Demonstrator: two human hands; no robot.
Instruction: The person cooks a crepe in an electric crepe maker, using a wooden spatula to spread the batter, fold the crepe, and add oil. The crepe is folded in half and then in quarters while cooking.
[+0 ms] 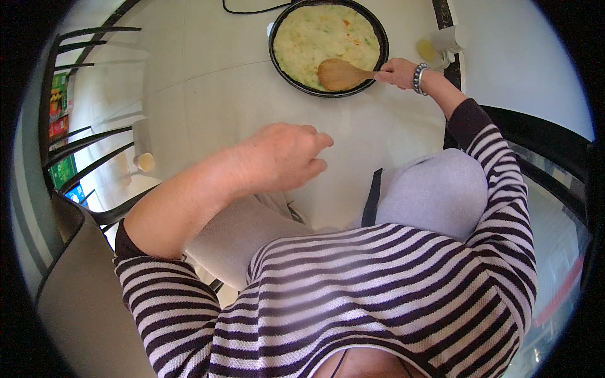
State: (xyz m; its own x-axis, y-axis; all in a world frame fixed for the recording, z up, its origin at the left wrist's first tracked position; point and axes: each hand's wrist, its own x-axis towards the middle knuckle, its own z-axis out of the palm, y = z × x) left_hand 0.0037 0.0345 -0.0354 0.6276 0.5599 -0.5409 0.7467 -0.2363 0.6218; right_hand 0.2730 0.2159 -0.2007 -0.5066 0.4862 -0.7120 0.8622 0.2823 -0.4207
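My right hand (398, 74) grips the handle of a wooden spatula (336, 75). The blade's broad face lies on the lower part of a flat, pale yellow-green pancake (326, 38) with orange flecks. The pancake covers the inside of a round black pan (279, 66) on the pale tiled surface. My left hand (298, 156) hovers nearer my body, above and in front of my lap, away from the pan. Its fingers are bent with a gap between them, and no object shows in it; the palm is hidden.
A black cord (253, 12) lies beside the pan. Beyond my right wrist stands a clear container with yellow contents (427, 49), beside a white object (449, 38). Black chair bars (90, 139), a small cup (145, 162) and coloured packages (61, 165) are at the left.
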